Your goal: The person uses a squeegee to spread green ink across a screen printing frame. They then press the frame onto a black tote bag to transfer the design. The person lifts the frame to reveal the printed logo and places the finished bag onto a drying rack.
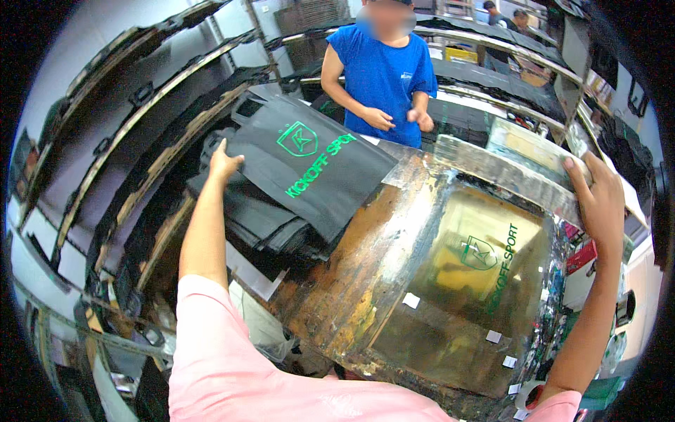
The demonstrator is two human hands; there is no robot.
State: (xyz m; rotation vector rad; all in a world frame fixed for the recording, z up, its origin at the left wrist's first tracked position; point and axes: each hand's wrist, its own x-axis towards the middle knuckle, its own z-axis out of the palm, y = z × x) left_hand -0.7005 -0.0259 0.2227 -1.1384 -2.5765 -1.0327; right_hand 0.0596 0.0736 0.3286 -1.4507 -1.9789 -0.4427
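Observation:
My left hand (226, 163) is at the left edge of a black flat bag (320, 179), thumb and forefinger apart. A green crest and lettering are printed on this bag. It lies askew on a stack of similar black bags (264, 232). On the right, my right hand (598, 190) is closed at the far right corner of a screen-printing frame (503, 172); some of its fingers are hidden behind the corner. The frame's mesh (450, 337) carries the same crest and lettering. A pale, stained squeegee-like block (531, 148) rests at the frame's far side, beside my right thumb.
A stained wooden table (337, 288) bears the frame and bags. Across it stands a person in a blue shirt (383, 77), hands before the waist. Drying racks (162, 91) with dark sheets curve along the left and back. A red box (581, 257) is beyond the right edge.

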